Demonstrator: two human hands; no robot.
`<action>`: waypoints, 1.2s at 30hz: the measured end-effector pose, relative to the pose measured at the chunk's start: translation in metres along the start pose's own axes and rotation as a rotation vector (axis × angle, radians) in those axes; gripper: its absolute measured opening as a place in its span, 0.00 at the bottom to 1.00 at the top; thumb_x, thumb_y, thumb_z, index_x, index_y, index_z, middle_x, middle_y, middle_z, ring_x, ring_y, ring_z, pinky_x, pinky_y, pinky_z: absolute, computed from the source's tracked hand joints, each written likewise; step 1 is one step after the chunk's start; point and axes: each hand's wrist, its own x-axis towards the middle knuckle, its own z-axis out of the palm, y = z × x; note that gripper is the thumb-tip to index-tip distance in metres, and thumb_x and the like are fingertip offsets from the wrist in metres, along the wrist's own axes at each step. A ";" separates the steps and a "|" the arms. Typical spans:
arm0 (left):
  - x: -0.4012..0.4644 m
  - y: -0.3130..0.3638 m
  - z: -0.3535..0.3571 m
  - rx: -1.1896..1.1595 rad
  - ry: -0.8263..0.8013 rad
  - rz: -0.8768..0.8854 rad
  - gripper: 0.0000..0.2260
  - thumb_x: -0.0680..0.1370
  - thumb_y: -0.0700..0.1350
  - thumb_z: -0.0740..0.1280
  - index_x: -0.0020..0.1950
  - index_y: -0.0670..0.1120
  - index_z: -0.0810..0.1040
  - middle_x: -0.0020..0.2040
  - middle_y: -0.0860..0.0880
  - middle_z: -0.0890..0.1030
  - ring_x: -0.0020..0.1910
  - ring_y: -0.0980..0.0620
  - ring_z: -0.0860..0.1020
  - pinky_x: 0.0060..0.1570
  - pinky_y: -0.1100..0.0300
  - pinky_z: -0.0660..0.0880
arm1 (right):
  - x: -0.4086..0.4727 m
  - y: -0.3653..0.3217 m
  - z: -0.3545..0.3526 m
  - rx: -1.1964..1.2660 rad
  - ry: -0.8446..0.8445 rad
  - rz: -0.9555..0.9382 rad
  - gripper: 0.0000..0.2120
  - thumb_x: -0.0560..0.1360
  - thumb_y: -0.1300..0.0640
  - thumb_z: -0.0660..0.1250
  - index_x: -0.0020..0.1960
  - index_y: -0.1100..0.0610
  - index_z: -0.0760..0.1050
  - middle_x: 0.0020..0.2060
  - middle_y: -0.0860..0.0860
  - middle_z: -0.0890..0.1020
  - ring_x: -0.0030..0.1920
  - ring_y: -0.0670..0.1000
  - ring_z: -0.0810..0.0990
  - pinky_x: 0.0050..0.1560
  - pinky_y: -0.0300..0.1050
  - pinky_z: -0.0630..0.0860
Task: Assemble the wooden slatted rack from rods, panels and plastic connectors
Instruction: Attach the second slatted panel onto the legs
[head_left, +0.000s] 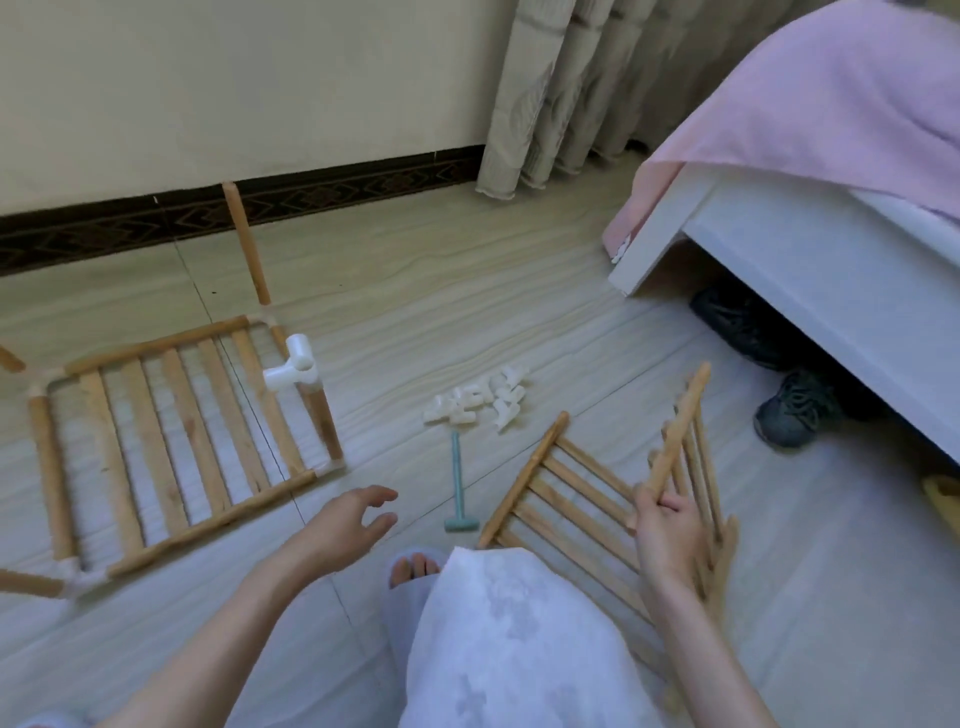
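Slatted panel (685, 447) in right hand (662, 525)

panels (171, 436): bare matt wood | connectors (475, 402): white plastic | floor (467, 291): smooth tile

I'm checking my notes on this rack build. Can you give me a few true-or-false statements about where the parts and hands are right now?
1. The right hand grips a wooden rod. True.
2. The left hand holds the small hammer. False: it is empty, and the hammer lies on the floor.
3. The loose white connectors are piled on the bed. False: they lie on the floor.
4. A white connector sits on a corner post of the assembled frame. True.
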 end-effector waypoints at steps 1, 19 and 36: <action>-0.006 0.012 -0.012 -0.019 0.017 0.026 0.17 0.81 0.49 0.59 0.70 0.49 0.68 0.66 0.51 0.73 0.64 0.53 0.71 0.60 0.63 0.66 | -0.001 -0.015 -0.012 0.074 0.037 -0.025 0.05 0.76 0.62 0.64 0.49 0.62 0.70 0.32 0.52 0.73 0.30 0.47 0.70 0.26 0.32 0.66; -0.174 0.148 -0.214 -1.075 0.521 0.344 0.24 0.79 0.57 0.57 0.74 0.54 0.58 0.64 0.49 0.71 0.58 0.46 0.78 0.61 0.50 0.74 | -0.184 -0.229 0.045 0.335 -0.665 -0.885 0.03 0.76 0.59 0.65 0.48 0.56 0.72 0.42 0.52 0.77 0.40 0.48 0.75 0.39 0.34 0.72; -0.207 0.029 -0.239 -1.122 0.929 -0.026 0.15 0.79 0.46 0.62 0.62 0.39 0.67 0.51 0.41 0.79 0.51 0.44 0.81 0.53 0.49 0.78 | -0.273 -0.219 0.137 -0.109 -1.094 -1.299 0.01 0.79 0.59 0.60 0.50 0.55 0.70 0.46 0.49 0.73 0.43 0.43 0.72 0.43 0.34 0.69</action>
